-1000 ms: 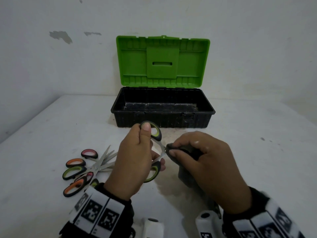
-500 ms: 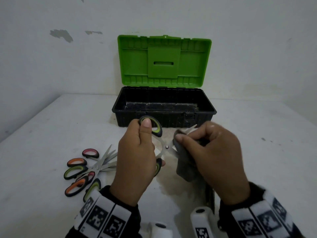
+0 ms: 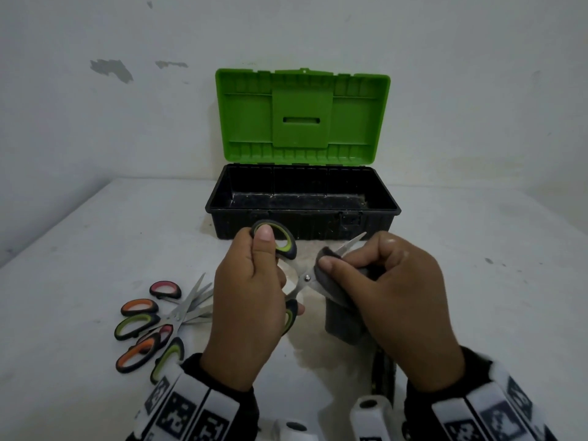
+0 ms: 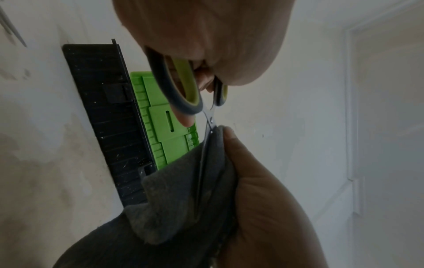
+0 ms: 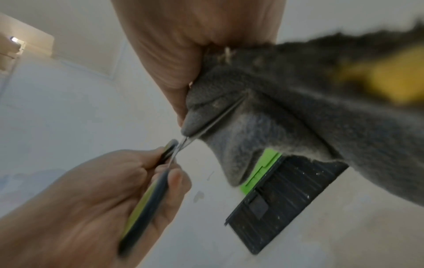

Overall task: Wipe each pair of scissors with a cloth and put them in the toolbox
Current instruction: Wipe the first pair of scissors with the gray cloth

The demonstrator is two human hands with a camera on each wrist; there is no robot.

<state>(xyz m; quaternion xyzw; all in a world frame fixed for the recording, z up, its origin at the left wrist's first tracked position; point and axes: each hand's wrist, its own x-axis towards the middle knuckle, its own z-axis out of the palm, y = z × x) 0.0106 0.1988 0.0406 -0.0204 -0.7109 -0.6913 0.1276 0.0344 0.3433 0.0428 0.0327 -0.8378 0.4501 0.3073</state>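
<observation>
My left hand [image 3: 254,300] grips the handles of green-and-black scissors [image 3: 284,246], held in the air in front of the toolbox [image 3: 302,214]. Their blades point right and up. My right hand [image 3: 391,297] pinches a dark grey cloth [image 3: 331,281] folded around the blades near the pivot; one blade tip sticks out past the cloth. In the left wrist view the cloth [image 4: 183,190] wraps the blades of the scissors [image 4: 188,90]. In the right wrist view the cloth [image 5: 286,116] hangs from my fingers, the scissors [image 5: 146,201] below. The toolbox stands open, its black tray looking empty.
A heap of several scissors [image 3: 152,326] with orange, pink and green handles lies on the white table [image 3: 95,249] at the left front. The green lid [image 3: 302,116] leans upright against the wall behind. A dark strip lies under my right wrist.
The cloth in my right hand has slid along the blades, baring one blade tip. The scissors have risen a little toward the toolbox.
</observation>
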